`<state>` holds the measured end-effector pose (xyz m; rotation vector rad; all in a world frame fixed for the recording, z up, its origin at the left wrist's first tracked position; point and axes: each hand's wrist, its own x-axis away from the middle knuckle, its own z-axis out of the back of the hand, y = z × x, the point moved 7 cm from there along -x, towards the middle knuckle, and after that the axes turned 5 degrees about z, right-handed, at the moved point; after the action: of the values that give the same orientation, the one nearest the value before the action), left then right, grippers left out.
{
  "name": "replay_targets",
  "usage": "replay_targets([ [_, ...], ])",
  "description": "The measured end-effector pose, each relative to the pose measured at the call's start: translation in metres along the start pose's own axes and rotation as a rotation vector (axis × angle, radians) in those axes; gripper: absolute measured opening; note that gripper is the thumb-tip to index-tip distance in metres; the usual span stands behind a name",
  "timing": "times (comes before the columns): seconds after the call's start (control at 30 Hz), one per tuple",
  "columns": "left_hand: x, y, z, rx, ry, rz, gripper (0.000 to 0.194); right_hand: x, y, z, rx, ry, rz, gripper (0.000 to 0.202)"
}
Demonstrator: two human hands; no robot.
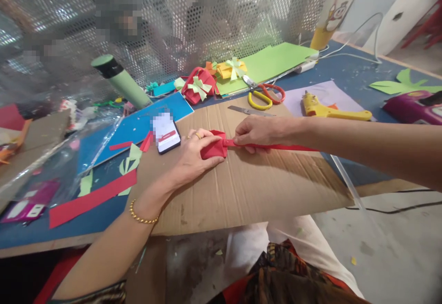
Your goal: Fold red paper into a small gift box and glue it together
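My left hand (195, 154) grips a small red folded paper piece (216, 149) on the cardboard sheet (207, 203), thumb on its near side and fingers on its far side. My right hand (257, 131) pinches a narrow red paper strip (293, 147), whose left end meets the folded piece. Whether the two are joined there I cannot tell. The strip runs off to the right beneath my right forearm. Beyond my right hand lie scissors (260, 100) with one yellow and one red handle. A phone (168, 134) with a lit screen is close to my left hand.
A yellow hot glue gun (331, 108) lies on purple paper (319, 93) at the right. Behind are a red paper bag with a bow (198, 85), green sheets (272, 62) and a green bottle (120, 81). A wide red strip (93, 198) lies left. A perforated metal screen (221, 19) borders the back.
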<state>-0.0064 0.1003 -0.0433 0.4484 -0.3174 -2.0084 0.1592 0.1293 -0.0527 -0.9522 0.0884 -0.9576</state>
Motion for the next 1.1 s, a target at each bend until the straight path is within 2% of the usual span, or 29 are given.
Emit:
replay_targets([
  [0.33,0.001,0.002,0.000,0.011,0.001,-0.013,0.043,0.000,-0.012,-0.002,-0.019,-0.006,-0.013,0.039],
  [1.1,0.002,0.003,0.001,0.016,-0.020,-0.002,0.041,-0.011,-0.009,-0.001,-0.037,0.013,0.035,0.042],
])
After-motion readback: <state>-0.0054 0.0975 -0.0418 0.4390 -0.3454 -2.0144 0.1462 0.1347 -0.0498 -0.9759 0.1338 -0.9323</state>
